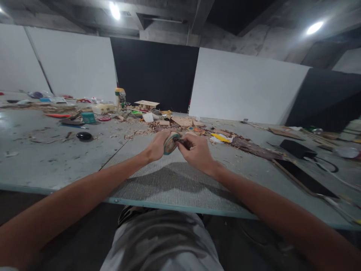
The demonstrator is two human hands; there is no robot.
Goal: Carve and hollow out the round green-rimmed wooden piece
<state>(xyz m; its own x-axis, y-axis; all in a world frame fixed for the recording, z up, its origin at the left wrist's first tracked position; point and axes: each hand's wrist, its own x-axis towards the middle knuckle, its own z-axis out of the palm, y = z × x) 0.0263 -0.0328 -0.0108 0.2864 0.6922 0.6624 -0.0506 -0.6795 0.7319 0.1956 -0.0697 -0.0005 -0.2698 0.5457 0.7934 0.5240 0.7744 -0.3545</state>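
Left hand gripping a rounded tan piece, teal-rimmed, on edge; right hand, fingers pinching a small dark object at its face.

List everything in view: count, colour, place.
round piece: one, tan-teal, held centre
small item: one, dark, held centre
table: one, grey, beneath
wood scraps: many, brown, centre back
pointed item: one, yellow, right
phone: one, black, right
boxy device: one, black, beyond phone
oval object: one, black, left
small box: one, teal, left
container: one, yellow-topped, back left
clutter: uncountable, mixed, back
panels: several, white/black, behind
lights: several, white, overhead
lap: one, grey, bottom
left hand, right hand: two, bare, centre
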